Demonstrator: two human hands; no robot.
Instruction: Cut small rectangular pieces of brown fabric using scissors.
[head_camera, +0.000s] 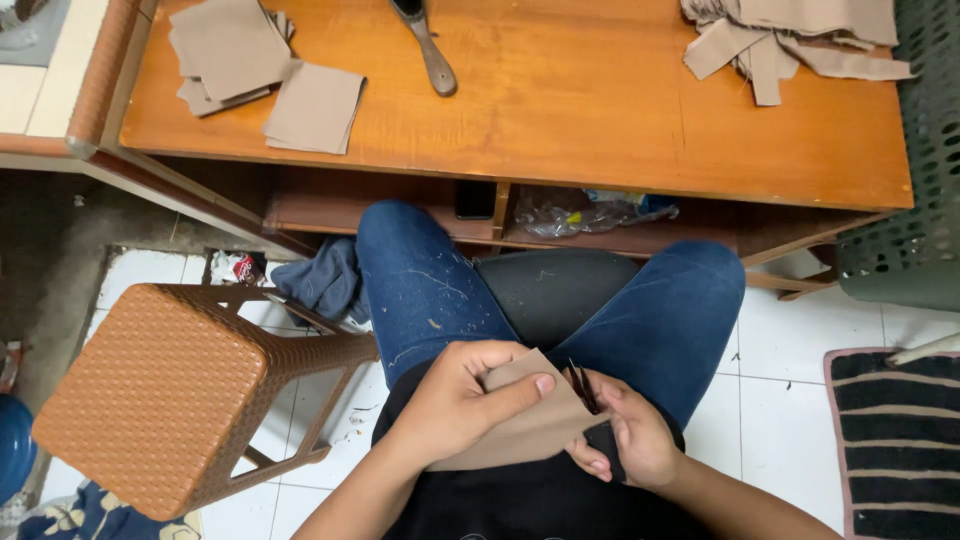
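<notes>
Low in the near middle, over the person's lap, a tan piece of fabric (520, 420) is pinched by the left hand (460, 405), thumb pressed flat across its upper edge and fingers curled behind. Touching its right edge, the right hand (625, 435) has its grip closed around small dark scissors (583, 388), whose thin blades poke up beside the cloth. Blue jeans (430, 285), flecked with thread, spread left and right beneath. Farther off, the orange wooden worktop (600, 110) has a wide bare middle; its near edge overhangs a shelf. On it lie flat square tan pieces (255, 70) at far left, a loose heap of tan strips (790, 40) at far right, and a dark-handled brush (430, 50) between. A brown woven-textured stool (160, 395) stands close at left, a green perforated basket (915, 180) at right.
</notes>
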